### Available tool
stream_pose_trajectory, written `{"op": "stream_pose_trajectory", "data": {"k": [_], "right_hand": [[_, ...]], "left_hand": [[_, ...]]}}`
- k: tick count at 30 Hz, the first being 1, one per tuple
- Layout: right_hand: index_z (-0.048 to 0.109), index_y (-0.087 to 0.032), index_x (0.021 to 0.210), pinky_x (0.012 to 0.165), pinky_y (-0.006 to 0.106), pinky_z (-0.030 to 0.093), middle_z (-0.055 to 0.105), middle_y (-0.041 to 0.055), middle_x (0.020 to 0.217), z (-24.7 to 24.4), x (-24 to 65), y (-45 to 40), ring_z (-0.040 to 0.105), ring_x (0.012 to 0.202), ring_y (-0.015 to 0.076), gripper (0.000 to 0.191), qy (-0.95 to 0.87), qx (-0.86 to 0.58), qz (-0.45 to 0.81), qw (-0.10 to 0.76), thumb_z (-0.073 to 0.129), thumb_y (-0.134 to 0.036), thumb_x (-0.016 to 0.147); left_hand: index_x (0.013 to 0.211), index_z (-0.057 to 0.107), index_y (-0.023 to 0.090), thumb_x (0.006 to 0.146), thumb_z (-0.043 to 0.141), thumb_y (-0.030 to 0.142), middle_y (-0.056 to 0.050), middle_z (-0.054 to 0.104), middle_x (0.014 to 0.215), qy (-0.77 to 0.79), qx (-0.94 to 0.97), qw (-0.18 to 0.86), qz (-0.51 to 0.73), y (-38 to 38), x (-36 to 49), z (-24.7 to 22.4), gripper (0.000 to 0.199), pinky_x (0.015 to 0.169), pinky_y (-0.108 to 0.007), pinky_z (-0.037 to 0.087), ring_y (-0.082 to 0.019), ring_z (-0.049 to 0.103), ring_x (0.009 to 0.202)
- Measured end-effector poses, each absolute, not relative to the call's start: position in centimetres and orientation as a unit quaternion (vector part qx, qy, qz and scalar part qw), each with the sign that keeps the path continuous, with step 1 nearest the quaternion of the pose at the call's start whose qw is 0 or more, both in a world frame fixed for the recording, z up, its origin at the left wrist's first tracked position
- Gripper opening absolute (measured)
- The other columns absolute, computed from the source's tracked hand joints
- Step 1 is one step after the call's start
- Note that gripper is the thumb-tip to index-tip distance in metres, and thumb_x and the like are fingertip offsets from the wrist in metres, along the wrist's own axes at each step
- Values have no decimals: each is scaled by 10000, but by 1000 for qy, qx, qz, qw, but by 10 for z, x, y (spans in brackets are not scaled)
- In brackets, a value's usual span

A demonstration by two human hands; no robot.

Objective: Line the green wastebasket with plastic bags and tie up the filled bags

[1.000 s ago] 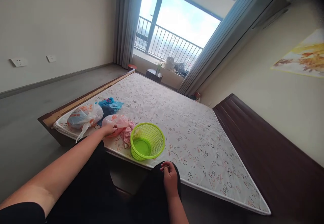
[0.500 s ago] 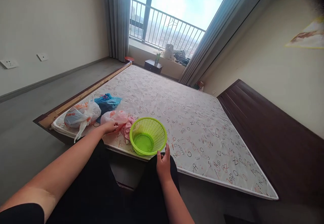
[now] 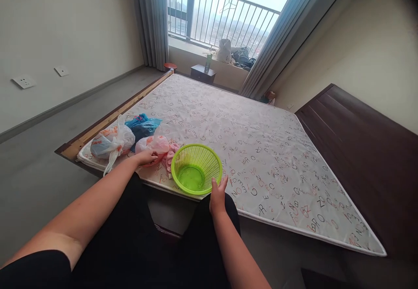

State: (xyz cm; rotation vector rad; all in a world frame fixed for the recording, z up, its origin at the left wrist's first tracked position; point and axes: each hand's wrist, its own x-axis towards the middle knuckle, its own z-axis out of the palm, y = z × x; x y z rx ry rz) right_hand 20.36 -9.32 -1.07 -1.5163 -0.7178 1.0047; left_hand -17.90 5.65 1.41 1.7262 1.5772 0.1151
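A bright green plastic basket (image 3: 191,179) stands on the near edge of the mattress, with nothing in it. My right hand (image 3: 218,193) is at its near right rim, fingers apart, resting by my knee. My left hand (image 3: 146,157) is closed at the near side of a pinkish-white plastic bag (image 3: 153,144); what its fingers pinch is too small to make out. Pink cloth (image 3: 170,156) lies between that bag and the basket. A white knotted bag with orange print (image 3: 114,141) sits at the left, and a blue bag (image 3: 143,125) lies behind.
The letter-patterned mattress (image 3: 254,149) lies in a wooden bed frame (image 3: 120,111), with a dark headboard (image 3: 352,127) on the right. Beyond it are a small dark nightstand (image 3: 203,74), bags on the windowsill (image 3: 225,51) and grey curtains (image 3: 153,23).
The view has tilted down and shifted, so the bed sits higher and the objects lie slightly farther right. Both hands stay near the same bag and basket rim.
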Motion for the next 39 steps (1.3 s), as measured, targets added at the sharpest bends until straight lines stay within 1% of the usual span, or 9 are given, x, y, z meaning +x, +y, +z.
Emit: {"op": "stream_pose_trajectory", "data": {"k": [4,8,10,15,22,26,30,34,39], "right_hand": [[79,-270,1691,1168,494,480,362,119,1691,-17,198,-85,495,1483,260,1071,-255,-613,464,586,667,-529,835],[248,-281,1652,1074,499,550,569,108,1535,-10,201,-87,615,1346,275,921,-274,-587,500,574,658,-468,849],[303,-287,1630,1051,494,562,609,103,1487,-5,206,-90,640,1303,277,868,-269,-576,523,568,660,-447,855],[304,-293,1635,1064,500,551,618,102,1472,4,215,-95,642,1290,277,836,-245,-538,581,559,654,-433,889],[342,-309,1625,1074,527,546,605,97,1494,6,221,-98,609,1345,300,811,-236,-534,612,533,676,-441,898],[397,-277,1593,1115,551,511,635,102,1451,1,225,-98,616,1333,296,760,-230,-534,606,543,676,-425,901],[414,-285,1581,1173,541,461,622,85,1473,-5,229,-98,591,1365,281,753,-263,-540,592,537,690,-425,895],[403,-278,1592,1159,531,477,612,96,1488,-6,224,-95,595,1367,284,773,-248,-535,594,547,689,-437,892],[377,-274,1609,1156,518,479,557,99,1553,-11,216,-91,565,1405,273,777,-256,-537,579,557,643,-479,908]], "left_hand": [[874,726,202,728,613,484,-76,752,892,644,671,364,51,62,-180,15,338,748,-310,509,-267,693,862],[978,724,176,807,556,482,-127,756,1024,690,660,287,68,69,-179,23,388,871,-348,502,-303,683,992],[958,723,168,848,519,496,-131,753,1004,699,663,256,80,72,-178,28,402,880,-355,500,-301,679,977],[914,720,142,888,456,483,-104,754,933,711,645,250,122,75,-178,35,432,858,-354,504,-279,670,912],[1138,716,167,921,491,459,-88,763,1096,757,602,203,153,77,-185,35,427,889,-333,506,-269,681,980],[1138,714,149,927,504,355,-116,736,1160,776,586,167,161,78,-186,32,362,983,-357,499,-283,666,1071],[1251,675,125,927,532,300,-153,679,1285,784,581,105,191,79,-182,29,395,1123,-408,430,-301,590,1218],[1361,618,106,901,567,262,-189,633,1357,781,594,90,170,80,-175,26,489,1174,-444,367,-332,511,1305],[1473,519,133,884,610,406,-213,499,1520,796,567,138,160,78,-161,20,656,1234,-543,245,-415,340,1465]]}}
